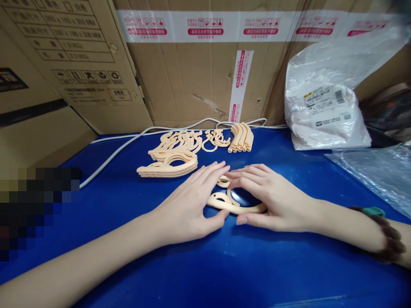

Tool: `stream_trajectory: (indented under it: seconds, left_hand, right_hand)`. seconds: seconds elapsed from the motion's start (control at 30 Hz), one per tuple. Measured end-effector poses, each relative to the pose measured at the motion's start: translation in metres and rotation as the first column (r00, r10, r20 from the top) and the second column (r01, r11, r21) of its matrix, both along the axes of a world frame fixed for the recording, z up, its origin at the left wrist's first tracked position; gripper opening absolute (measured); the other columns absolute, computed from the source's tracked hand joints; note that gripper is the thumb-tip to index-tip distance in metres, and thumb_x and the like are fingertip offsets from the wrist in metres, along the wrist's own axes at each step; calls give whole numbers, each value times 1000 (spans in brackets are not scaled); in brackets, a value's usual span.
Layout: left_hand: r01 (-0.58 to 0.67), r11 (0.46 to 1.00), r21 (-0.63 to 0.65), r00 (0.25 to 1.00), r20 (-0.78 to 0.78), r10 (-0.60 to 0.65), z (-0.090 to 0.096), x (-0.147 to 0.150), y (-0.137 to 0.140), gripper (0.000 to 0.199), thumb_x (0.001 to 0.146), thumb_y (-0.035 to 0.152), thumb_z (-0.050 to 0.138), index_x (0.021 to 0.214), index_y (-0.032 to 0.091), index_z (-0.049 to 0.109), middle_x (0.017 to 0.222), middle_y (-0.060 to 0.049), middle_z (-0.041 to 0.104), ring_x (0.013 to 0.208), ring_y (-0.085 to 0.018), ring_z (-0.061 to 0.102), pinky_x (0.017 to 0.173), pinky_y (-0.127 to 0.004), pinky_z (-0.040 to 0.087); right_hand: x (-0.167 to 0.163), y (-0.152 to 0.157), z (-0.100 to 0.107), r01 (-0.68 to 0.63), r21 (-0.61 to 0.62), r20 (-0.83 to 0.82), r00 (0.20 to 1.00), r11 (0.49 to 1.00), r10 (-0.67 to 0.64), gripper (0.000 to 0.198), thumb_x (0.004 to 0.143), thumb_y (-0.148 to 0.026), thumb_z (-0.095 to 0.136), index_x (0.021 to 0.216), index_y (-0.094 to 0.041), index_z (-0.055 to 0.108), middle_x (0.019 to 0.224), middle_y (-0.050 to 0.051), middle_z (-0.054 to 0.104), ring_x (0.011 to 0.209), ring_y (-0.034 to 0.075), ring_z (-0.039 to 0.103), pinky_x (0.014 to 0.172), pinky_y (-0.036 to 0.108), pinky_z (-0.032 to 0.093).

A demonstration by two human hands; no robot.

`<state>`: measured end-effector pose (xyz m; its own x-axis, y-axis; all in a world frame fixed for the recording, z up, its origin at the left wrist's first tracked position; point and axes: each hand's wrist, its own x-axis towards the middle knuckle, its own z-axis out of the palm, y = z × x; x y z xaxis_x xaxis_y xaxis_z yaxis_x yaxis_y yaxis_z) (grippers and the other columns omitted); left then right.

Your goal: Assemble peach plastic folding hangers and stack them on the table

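Note:
A beige plastic folding hanger (236, 208) lies flat on the blue table between my two hands. My left hand (192, 203) cups its left end, with the thumb at the near edge and the fingers reaching over the far side. From the right, my right hand (276, 199) wraps around the other end, thumb along the near edge. My fingers cover part of the hanger. Beyond my left hand is a stack of matching beige hanger pieces (168, 171). Behind it lie loose hooks (210, 145), and several curved arm pieces (240, 137) stand in a row.
Cardboard boxes (192, 77) stand along the back and at the left. A white cable (115, 156) runs along the rear of the blue table (205, 273). A white plastic bag (324, 111) with a label sits at the back right, near clear plastic film (382, 175).

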<state>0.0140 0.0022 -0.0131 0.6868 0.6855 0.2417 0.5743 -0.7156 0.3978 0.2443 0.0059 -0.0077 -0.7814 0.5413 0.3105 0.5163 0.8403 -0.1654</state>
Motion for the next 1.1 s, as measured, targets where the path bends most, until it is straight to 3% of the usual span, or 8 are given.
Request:
stream_trajectory:
  seconds: [0.13,0.3,0.47,0.6,0.7,0.83,0.97,1.1]
  left_hand:
    - [-14,996,-83,999,-36,11,1,1,0,90,80,46,66,149,14,18,153,-17,35,138,-32,37,113,-53,33]
    - [18,1000,-19,999,-48,-19,-1,1,1,100,78,60,67,150,14,15,153,-19,33,138,-34,37,114,-56,30]
    - [37,999,4,998,-46,-37,-1,0,1,88,84,53,64,148,12,21,149,-18,40,136,-32,40,112,-50,35]
    - [-7,1000,13,1000,-19,7,2,-2,-1,83,84,47,65,148,15,22,142,-15,47,129,-30,47,107,-46,42]
    - [-38,994,103,999,19,37,13,-5,0,84,83,44,67,148,17,22,139,-14,50,127,-29,49,107,-46,41]
    - [-96,977,192,993,83,82,44,-16,5,85,82,42,69,150,22,21,140,-10,49,126,-28,50,109,-44,40]
    - [-124,967,222,992,53,115,73,-44,16,81,84,39,64,150,18,22,132,-7,52,113,-22,53,103,-38,44]
    - [-228,966,118,974,40,225,79,-76,32,76,87,39,60,150,20,22,133,-4,53,113,-20,53,106,-43,39]
  right_hand:
    - [0,-2,1,-93,-62,3,996,994,94,47,90,-49,57,121,-15,54,137,15,54,134,26,40,105,41,35]
    - [1,-1,3,-82,-49,-130,989,995,75,31,94,-41,52,116,-18,57,128,13,58,112,23,54,93,39,43]
    - [1,1,2,55,-38,-239,969,998,-63,24,98,-36,45,109,-18,56,111,11,63,104,23,56,90,38,43]
    - [3,5,1,197,-140,-322,918,970,-233,27,99,-41,41,111,-20,53,110,8,63,104,23,57,89,38,45]
    - [6,9,-2,242,-254,-436,835,936,-334,32,100,-46,35,112,-22,52,107,7,63,101,23,60,88,38,47]
    - [9,13,-6,199,-308,-564,749,930,-347,39,101,-49,26,113,-23,52,108,7,62,101,22,58,90,39,46]
    - [7,11,-5,176,-317,-471,824,932,-316,38,101,-49,29,112,-22,54,109,7,61,104,21,56,94,38,42]
    - [3,8,-2,141,-254,-353,907,957,-228,33,102,-45,31,111,-22,53,111,7,60,106,21,54,94,37,40]
